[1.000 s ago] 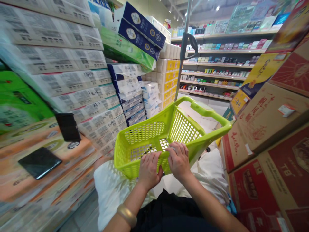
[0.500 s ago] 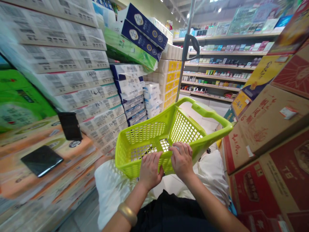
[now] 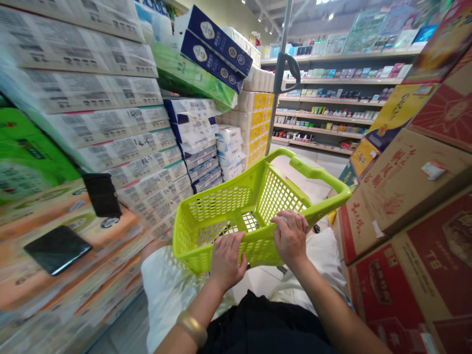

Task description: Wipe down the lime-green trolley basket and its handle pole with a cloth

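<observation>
A lime-green plastic shopping basket [image 3: 212,253] with a perforated floor and walls is in front of me, between my knees. Nothing lies inside it that I can see. My left hand [image 3: 226,255] is curled over the near rim, fingers inside and thumb outside. Farther right on the same rim, my right hand [image 3: 291,236] grips with its fingers bent over the edge. The basket's tall handle [image 3: 319,172] rises at its right end, apart from both hands. A gold bangle [image 3: 191,327] is on my left wrist.
Stacked tissue packs [image 3: 147,162] wall the left side. A black phone-like slab [image 3: 57,249] and a black holder [image 3: 102,195] rest on orange packs. Cartons [image 3: 416,182] are piled at right. A grey pole with a handle [image 3: 280,73] stands ahead, before stocked shelves [image 3: 332,105].
My right hand has slid right along the basket's rim, away from my left hand. My left hand keeps its place on the rim. The whole view has shifted slightly.
</observation>
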A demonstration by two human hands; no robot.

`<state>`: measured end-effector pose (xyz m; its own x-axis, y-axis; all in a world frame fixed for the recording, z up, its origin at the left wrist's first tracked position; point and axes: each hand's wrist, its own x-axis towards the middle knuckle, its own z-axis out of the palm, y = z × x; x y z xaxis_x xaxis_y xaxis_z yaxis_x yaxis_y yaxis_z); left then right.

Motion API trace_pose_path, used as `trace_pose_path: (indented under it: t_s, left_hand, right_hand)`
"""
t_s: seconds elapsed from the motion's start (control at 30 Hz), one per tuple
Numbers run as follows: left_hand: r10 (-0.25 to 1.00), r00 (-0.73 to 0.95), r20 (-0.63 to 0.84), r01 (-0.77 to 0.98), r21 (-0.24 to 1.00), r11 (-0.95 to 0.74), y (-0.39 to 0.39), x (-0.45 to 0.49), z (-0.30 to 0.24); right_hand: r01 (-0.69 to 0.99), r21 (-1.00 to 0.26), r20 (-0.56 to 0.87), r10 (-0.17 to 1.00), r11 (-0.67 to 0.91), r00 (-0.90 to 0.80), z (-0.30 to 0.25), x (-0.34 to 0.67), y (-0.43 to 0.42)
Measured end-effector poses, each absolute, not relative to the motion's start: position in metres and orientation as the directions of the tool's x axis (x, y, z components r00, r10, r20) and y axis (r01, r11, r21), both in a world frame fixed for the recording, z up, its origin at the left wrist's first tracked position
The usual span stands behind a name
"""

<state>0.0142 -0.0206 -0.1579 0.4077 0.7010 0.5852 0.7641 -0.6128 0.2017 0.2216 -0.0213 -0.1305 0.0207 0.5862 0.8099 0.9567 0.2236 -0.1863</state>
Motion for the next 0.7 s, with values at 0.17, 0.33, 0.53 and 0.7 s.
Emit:
trace_pose_path:
  t_s: [0.17,0.33,0.53,0.7]
  left_hand:
    - [0.700,0.429,0.571,0.756,0.197,-0.624,-0.020,0.012,-0.157]
    - [0.697,0.422,0.580,0.759,0.194,-0.621,-0.020,0.015,-0.159]
    - [0.715,0.412,0.565,0.774,0.198,-0.602,-0.020,0.016,-0.159]
    - [0.709,0.437,0.553,0.757,0.199,-0.622,-0.019,0.013,-0.158]
  right_hand:
    - [0.960,-0.150,0.807,0.590,0.237,-0.020,-0.124,0.238,-0.021]
    - [0.979,-0.176,0.856,0.508,0.107,0.098,-0.110,0.275,-0.014]
    - [0.960,-0.190,0.809,0.587,0.207,0.033,-0.125,0.228,-0.018]
    - [0.944,-0.174,0.769,0.638,0.280,-0.048,-0.129,0.216,-0.020]
